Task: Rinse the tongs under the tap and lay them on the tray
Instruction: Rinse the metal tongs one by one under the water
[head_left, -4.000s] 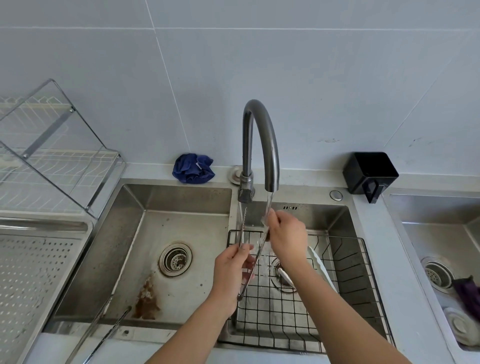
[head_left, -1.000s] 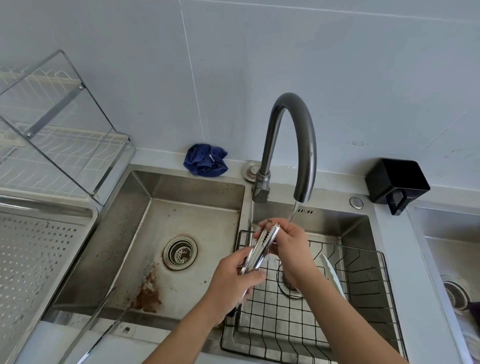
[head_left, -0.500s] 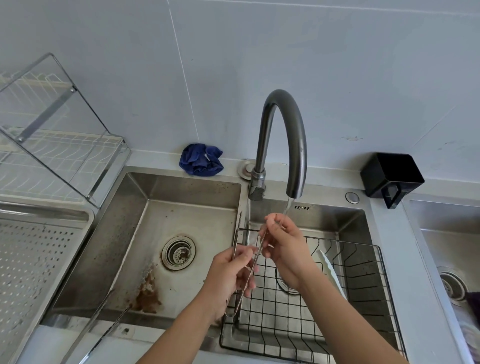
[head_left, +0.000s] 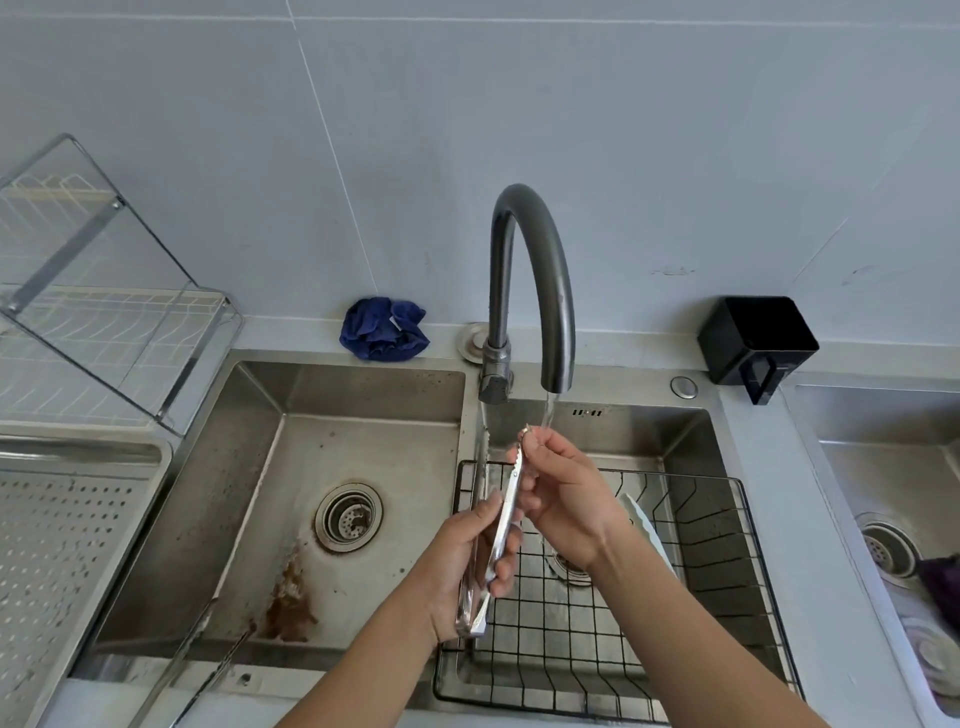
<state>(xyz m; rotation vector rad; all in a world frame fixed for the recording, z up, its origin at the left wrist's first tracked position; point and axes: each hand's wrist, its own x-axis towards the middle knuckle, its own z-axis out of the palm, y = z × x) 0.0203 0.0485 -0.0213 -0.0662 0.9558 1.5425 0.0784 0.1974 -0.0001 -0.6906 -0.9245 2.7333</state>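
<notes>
Steel tongs (head_left: 506, 512) stand nearly upright over the right sink basin, serrated tips up under the thin stream of water from the dark curved tap (head_left: 540, 280). My left hand (head_left: 467, 566) grips their lower, hinged end. My right hand (head_left: 563, 493) pinches one arm near the tip, right below the spout. The perforated steel tray (head_left: 57, 525) lies at the far left beside the sink, apart from both hands.
A black wire basket (head_left: 727, 571) fills the right basin with a white utensil (head_left: 649, 535) in it. A second pair of tongs (head_left: 192, 665) leans on the left basin's front edge. Blue cloth (head_left: 384, 327), black holder (head_left: 753, 338) at the back; dish rack (head_left: 104, 322) left.
The tongs' arms, spread apart half a second ago, are now squeezed close together. My right hand stays at the tip under the water while the left still holds the lower end.
</notes>
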